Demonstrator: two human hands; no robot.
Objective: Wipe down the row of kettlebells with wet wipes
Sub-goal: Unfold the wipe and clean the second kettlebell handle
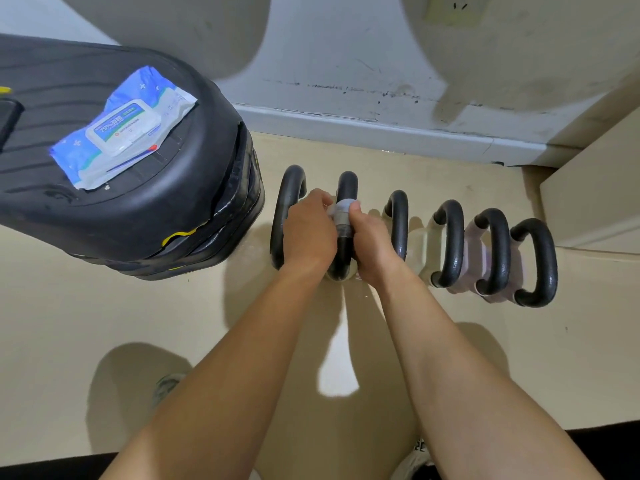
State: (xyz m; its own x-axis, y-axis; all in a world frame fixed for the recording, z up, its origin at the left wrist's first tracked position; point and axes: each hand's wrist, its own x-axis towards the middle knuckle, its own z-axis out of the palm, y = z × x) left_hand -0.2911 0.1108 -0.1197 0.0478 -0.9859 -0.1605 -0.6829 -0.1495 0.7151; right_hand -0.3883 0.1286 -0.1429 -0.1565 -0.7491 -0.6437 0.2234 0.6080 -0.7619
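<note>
Several kettlebells with black loop handles stand in a row on the beige floor along the wall. Both my hands are on the second kettlebell's handle (347,188) from the left. A white wet wipe (343,211) is wrapped round that handle. My left hand (309,228) and my right hand (372,244) both pinch the wipe from either side. The leftmost kettlebell (289,202) stands just left of my left hand; the others (450,244) run off to the right. A blue and white pack of wet wipes (123,128) lies with its lid shut on the black stack at left.
A stack of black rubber equipment (173,209) rises at the left, close to the leftmost kettlebell. A white wall with a skirting board (381,133) runs behind the row. A beige box-like edge (588,202) stands at the right. My shoes (166,386) show below.
</note>
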